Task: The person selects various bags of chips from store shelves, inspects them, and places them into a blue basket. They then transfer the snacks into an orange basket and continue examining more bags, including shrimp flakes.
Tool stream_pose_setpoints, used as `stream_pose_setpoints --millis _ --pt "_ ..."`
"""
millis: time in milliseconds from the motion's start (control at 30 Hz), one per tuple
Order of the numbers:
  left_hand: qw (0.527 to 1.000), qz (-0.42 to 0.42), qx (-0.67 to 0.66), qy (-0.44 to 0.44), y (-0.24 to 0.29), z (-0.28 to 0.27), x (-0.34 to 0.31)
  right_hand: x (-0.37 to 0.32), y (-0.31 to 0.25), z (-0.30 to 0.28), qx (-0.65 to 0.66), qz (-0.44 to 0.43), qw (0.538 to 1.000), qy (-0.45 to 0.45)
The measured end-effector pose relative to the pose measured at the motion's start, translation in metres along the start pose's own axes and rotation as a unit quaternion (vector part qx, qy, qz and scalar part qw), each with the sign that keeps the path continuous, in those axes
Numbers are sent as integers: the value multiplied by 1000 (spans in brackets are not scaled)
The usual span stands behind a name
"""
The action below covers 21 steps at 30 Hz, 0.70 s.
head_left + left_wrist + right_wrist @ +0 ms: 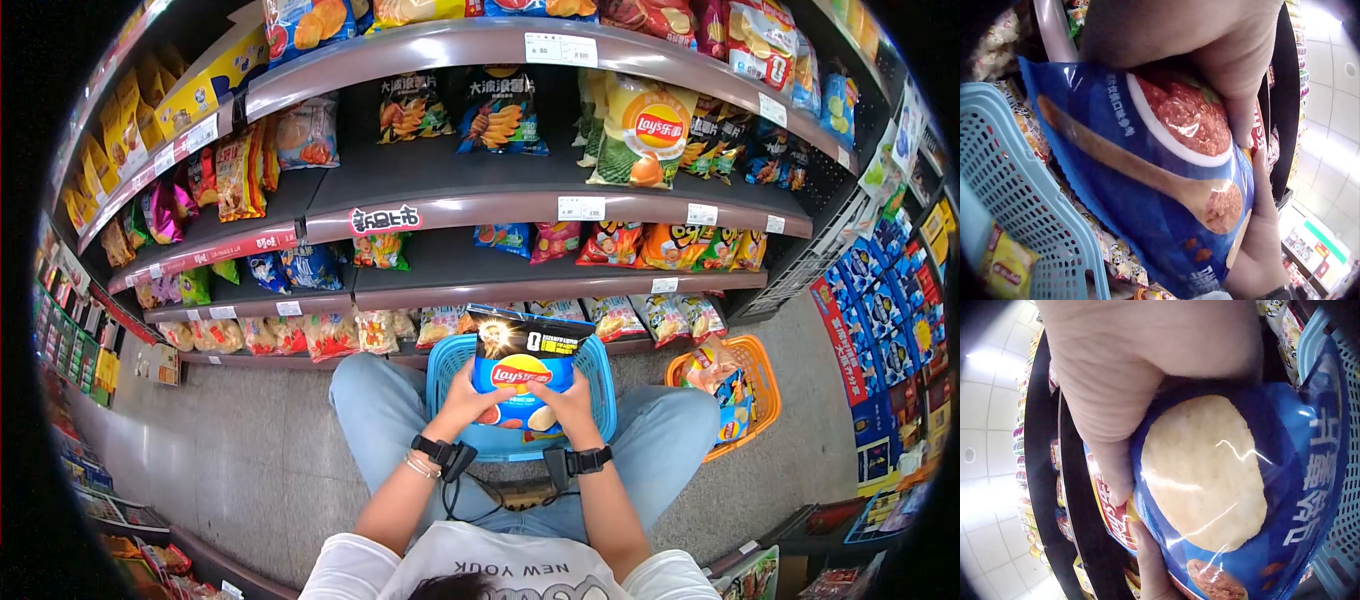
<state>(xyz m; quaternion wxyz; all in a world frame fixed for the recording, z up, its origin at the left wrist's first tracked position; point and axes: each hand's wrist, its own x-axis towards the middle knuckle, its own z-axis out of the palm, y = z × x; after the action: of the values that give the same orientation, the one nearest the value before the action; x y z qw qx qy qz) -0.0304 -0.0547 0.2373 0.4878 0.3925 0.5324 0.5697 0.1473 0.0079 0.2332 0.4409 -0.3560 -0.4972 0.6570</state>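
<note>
A blue Lay's chip bag (522,362) with a black top band is held up in front of the body, over the blue basket (606,385). My left hand (462,402) grips its left side, and my right hand (570,407) grips the opposite side. Both thumbs lie across the front, near the red logo. In the left wrist view a bowl and wooden spoon are printed on the bag (1147,181); a large printed chip fills the bag (1204,475) in the right wrist view. Inside the basket lies a yellow packet (1010,265).
To the right, an orange basket (772,385) holds several snack bags (735,408). Shelves (400,207) of snacks curve ahead, with more packets (330,335) along the bottom. My bent knees (375,410) flank the blue basket on the grey floor (250,440).
</note>
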Motion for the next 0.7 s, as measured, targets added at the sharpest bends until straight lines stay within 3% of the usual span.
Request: stream_pose_setpoints --millis 367,500,600,700 --pt "1000 13 -13 -14 -14 -3 6 2 8 -1 3 -14 1000 -12" --pt "993 -53 -97 -29 -13 -7 2 1 -2 3 29 5 1000 2" --pt "960 -111 -247 -64 -7 -14 3 -1 -8 0 68 38 997 17" --pt "967 -115 -212 -75 -13 -18 3 -5 -7 -4 81 50 995 15"
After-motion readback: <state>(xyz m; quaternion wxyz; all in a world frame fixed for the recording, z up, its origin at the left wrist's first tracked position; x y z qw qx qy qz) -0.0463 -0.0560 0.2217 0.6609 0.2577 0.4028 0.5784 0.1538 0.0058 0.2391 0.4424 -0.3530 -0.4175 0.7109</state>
